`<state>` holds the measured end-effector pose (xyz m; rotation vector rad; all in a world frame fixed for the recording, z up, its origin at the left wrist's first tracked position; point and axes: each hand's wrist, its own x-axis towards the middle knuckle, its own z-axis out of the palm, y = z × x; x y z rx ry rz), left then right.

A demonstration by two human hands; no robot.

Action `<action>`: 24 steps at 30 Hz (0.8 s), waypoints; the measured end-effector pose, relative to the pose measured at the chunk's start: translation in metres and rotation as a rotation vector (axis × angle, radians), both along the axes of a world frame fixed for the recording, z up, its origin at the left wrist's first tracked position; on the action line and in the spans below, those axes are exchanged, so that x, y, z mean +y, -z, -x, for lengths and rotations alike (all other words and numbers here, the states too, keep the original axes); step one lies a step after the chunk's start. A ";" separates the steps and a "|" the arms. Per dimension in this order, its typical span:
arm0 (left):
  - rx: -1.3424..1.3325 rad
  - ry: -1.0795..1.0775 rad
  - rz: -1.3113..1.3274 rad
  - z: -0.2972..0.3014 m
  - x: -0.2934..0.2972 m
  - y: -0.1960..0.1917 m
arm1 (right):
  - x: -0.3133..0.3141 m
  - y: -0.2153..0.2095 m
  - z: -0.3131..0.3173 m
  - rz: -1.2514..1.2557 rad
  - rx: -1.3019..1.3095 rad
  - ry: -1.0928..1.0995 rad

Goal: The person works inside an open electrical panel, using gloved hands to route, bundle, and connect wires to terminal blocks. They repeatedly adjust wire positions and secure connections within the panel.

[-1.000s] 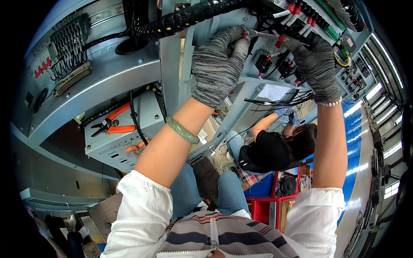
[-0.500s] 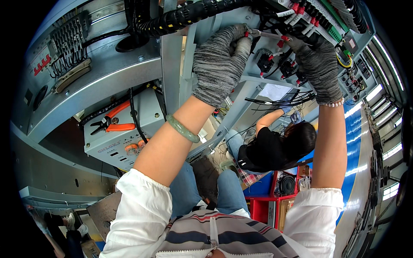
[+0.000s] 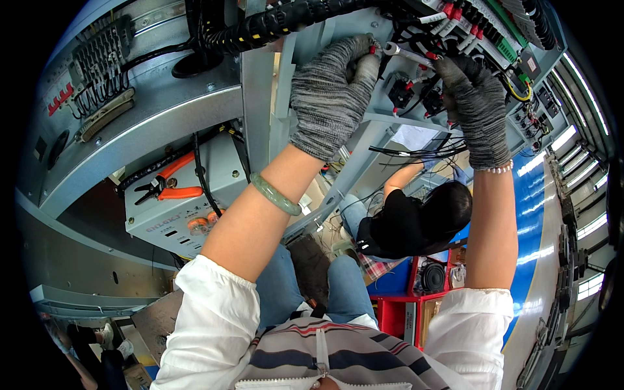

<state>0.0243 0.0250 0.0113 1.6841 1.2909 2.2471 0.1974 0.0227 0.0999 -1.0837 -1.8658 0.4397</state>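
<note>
My left hand (image 3: 333,97), in a grey knitted glove, is closed with thumb and forefinger pinched at a small red-sleeved cable terminal (image 3: 372,49) near a bolt on the grey cabinet panel. My right hand (image 3: 473,107), gloved alike, grips a slim silver wrench (image 3: 408,54). The wrench's ring-like head points at the left fingertips, a small gap from the red sleeve. Below the wrench sit black switch blocks (image 3: 400,95) with red-sleeved wires. The right fingers partly hide the wrench's far end and the wiring behind.
Orange-handled pliers (image 3: 170,181) lie on a grey box (image 3: 175,224) at the left. A thick black cable bundle (image 3: 286,25) crosses above. Beyond the frame, a person in black (image 3: 416,218) sits by loose black wires (image 3: 416,153). A red shelf (image 3: 390,318) stands below.
The wrench head has drawn back from the red-sleeved terminal and tilted. My right hand and forearm have shifted slightly left and down. My left hand has stayed almost still.
</note>
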 end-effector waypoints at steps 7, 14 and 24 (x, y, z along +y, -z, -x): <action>-0.029 0.047 -0.003 -0.001 -0.001 -0.001 | 0.008 0.008 0.008 0.027 0.005 0.038; -0.012 0.027 -0.037 0.000 0.000 -0.001 | 0.004 0.023 0.015 -0.026 -0.073 0.056; -0.021 0.026 -0.023 0.001 0.001 -0.002 | -0.015 0.054 0.035 0.439 0.158 -0.198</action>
